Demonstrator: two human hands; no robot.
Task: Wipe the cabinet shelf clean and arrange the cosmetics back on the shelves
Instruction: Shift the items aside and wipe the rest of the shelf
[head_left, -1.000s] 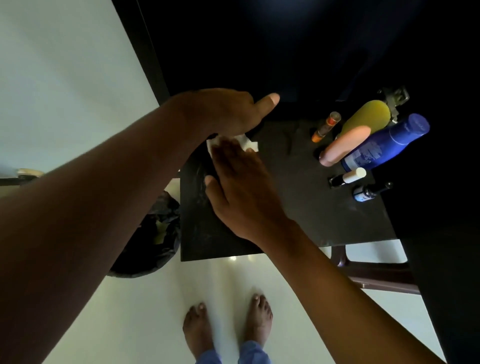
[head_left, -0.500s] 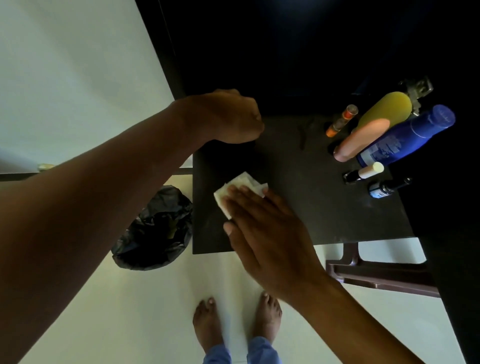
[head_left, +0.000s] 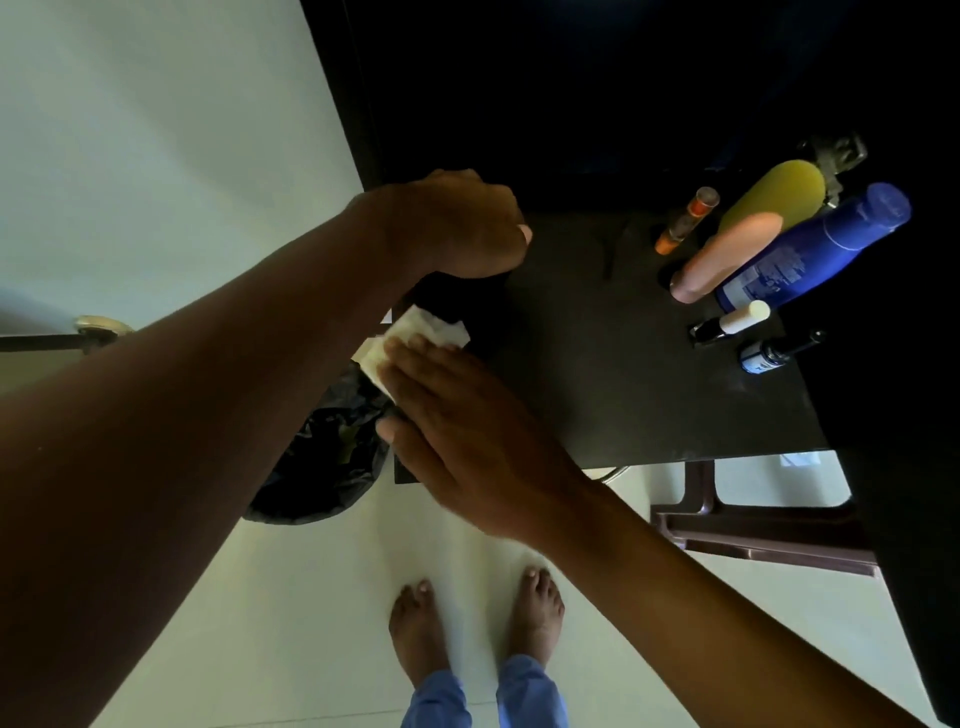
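Note:
A dark cabinet shelf lies in front of me. My right hand lies flat, its straight fingers pressing a white tissue at the shelf's left edge, where the tissue overhangs a little. My left hand is curled into a fist at the shelf's back left corner, with nothing visible in it. On the right side of the shelf stand a blue bottle, a yellow bottle, a peach tube, a small orange tube, a white-capped vial and a small dark bottle.
A bin lined with a black bag stands on the pale floor under the shelf's left edge. A brown plastic stool stands below the shelf at the right. My bare feet are on the floor.
My right hand dragged the tissue from the back left of the shelf toward the front, then left to the edge. My left thumb folded in, making a fist.

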